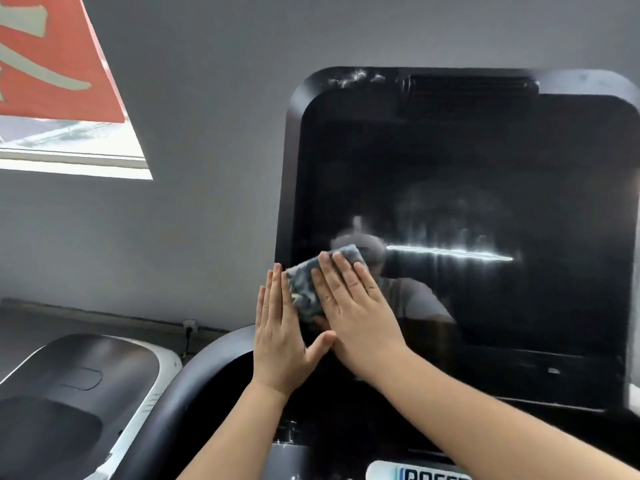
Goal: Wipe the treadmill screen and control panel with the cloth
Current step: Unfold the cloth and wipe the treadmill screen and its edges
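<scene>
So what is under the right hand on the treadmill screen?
A blue-grey cloth, pressed flat against the treadmill screen by the right hand. Its upper and left parts show beside the left hand; the rest, and the glass beneath, are covered.

We see a gym: one treadmill console (450,220) near a second machine (79,386), against a grey wall (207,133).

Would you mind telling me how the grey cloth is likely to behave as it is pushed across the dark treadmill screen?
The cloth is bunched and creased under the right hand, so it is probably soft and floppy. Flat fingers press it onto the glossy screen, so it should glide easily. It probably needs that pressure, or it may slip down.
</scene>
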`<action>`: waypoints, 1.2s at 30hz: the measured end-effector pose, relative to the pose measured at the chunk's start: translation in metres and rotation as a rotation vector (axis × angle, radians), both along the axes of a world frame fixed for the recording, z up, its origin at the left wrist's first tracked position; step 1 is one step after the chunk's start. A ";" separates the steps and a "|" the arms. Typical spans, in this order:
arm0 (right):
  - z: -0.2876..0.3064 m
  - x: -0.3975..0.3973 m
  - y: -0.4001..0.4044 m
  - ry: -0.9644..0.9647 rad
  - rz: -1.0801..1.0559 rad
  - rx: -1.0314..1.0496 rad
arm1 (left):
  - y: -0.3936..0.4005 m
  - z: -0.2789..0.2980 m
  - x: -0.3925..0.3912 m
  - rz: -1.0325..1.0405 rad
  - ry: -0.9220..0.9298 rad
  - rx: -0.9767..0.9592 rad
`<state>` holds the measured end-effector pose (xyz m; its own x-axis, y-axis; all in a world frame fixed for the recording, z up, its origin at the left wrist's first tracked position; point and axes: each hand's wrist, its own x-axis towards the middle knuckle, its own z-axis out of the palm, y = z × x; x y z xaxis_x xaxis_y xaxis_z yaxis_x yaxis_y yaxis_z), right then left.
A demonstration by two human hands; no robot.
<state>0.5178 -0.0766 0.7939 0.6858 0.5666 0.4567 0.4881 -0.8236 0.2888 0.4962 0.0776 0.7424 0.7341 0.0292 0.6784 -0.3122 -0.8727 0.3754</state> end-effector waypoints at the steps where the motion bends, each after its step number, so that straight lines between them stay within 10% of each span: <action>1: -0.019 -0.017 -0.006 0.008 0.037 -0.014 | 0.000 0.000 0.001 -0.007 -0.007 -0.005; 11: -0.064 -0.064 -0.146 -0.010 -0.011 -0.209 | -0.001 0.003 -0.002 0.009 0.006 0.037; 23: -0.069 -0.050 -0.006 -0.024 0.067 -0.018 | -0.001 -0.001 0.002 0.007 0.006 0.051; 36: -0.065 -0.068 -0.210 0.008 -0.258 -0.093 | -0.001 0.002 -0.001 0.057 0.019 0.080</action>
